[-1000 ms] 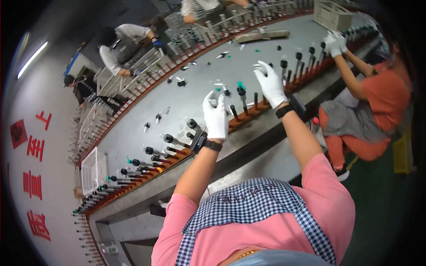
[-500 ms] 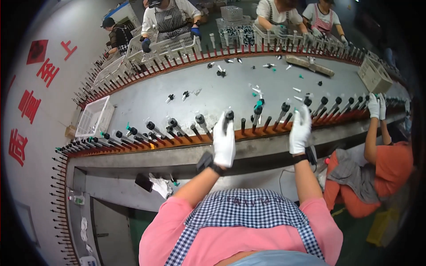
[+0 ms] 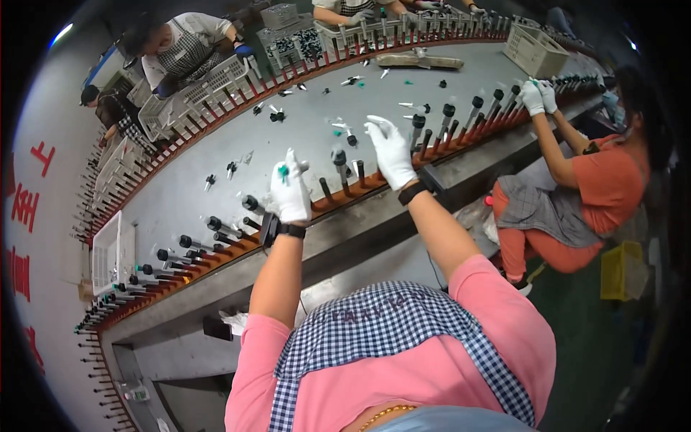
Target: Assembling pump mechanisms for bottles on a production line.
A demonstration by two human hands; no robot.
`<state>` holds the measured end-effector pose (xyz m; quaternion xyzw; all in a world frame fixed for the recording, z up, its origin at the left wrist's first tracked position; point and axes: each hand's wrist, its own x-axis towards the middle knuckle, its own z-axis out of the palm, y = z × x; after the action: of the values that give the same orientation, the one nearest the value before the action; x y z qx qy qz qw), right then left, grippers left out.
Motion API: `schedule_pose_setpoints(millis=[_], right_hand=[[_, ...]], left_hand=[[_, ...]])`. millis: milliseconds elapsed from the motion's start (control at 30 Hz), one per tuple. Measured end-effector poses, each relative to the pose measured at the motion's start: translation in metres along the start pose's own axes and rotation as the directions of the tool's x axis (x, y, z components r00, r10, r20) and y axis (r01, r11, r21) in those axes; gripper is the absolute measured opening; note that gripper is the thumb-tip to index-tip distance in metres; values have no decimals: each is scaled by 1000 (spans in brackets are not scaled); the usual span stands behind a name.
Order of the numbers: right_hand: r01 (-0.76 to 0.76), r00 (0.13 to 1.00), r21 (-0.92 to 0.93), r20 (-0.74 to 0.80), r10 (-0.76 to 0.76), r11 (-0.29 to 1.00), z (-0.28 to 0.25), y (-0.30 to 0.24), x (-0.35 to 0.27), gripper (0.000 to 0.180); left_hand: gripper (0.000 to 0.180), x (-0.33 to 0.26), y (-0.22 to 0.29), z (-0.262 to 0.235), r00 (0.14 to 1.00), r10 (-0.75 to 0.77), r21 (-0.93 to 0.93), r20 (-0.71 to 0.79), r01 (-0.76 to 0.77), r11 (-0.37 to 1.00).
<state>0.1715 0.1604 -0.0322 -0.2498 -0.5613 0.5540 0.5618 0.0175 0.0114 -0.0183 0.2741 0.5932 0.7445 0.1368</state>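
Note:
My left hand (image 3: 291, 194), in a white glove, is raised above the near row of upright rods. A small green plastic piece (image 3: 283, 173) shows at its curled fingers. Farther right, my white-gloved right hand (image 3: 392, 155) has its fingers apart, with nothing visible in them. Between the hands a clear tube with a black cap (image 3: 339, 158) stands on a rod. Bare dark rods (image 3: 325, 190) stand beside it on the orange-brown rail (image 3: 332, 207). Another black-capped tube (image 3: 418, 122) stands just right of my right hand.
Loose black, white and green parts (image 3: 277, 114) lie on the grey table (image 3: 288, 137). A white crate (image 3: 114, 252) stands at left, a beige crate (image 3: 534, 50) at far right. A co-worker in orange (image 3: 604, 176) works at right; others stand across the table.
The view has turned right. My left hand has left the black-capped part it was touching and now shows the green piece. My right hand's fingers have spread.

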Motion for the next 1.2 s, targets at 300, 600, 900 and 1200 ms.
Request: schedule_pose_setpoints(millis=[300, 600, 900, 1200], right_hand=[[209, 945, -606, -76, -318, 767, -49, -51, -14, 41], [51, 997, -456, -29, -72, 889, -7, -26, -2, 29], [197, 791, -711, -292, -538, 675, -103, -65, 16, 42], [-136, 986, -320, 53, 161, 938, -55, -21, 53, 29]], left_hand=[[29, -118, -21, -59, 994, -8, 248, 111, -20, 968], [26, -97, 31, 44, 893, 194, 137, 407, -270, 953], [40, -93, 34, 94, 849, 253, 268, 464, -407, 873], [37, -21, 29, 153, 921, -246, 54, 303, 242, 969]])
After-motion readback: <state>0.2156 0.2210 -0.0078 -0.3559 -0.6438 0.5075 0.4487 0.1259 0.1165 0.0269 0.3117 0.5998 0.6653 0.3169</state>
